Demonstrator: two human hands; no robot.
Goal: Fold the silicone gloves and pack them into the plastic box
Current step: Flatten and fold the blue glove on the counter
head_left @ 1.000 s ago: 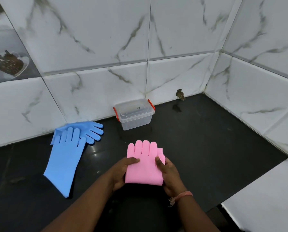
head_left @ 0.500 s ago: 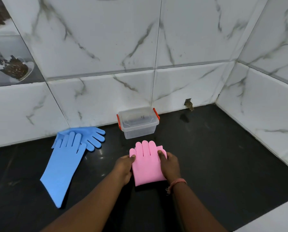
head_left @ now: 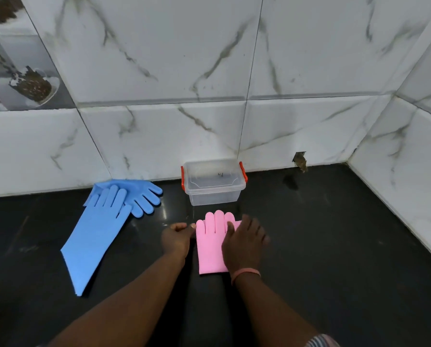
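We see matt, smooth pink gloves and blue gloves on a glossy black countertop. The box is clear plastic; the wall tiles shine like marble.

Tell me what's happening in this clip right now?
A person is folding silicone gloves on a dark counter. The right hand lies flat on the folded pink glove; the left hand sits curled at its left edge. Two blue gloves lie unfolded to the left. The clear plastic box waits by the wall.
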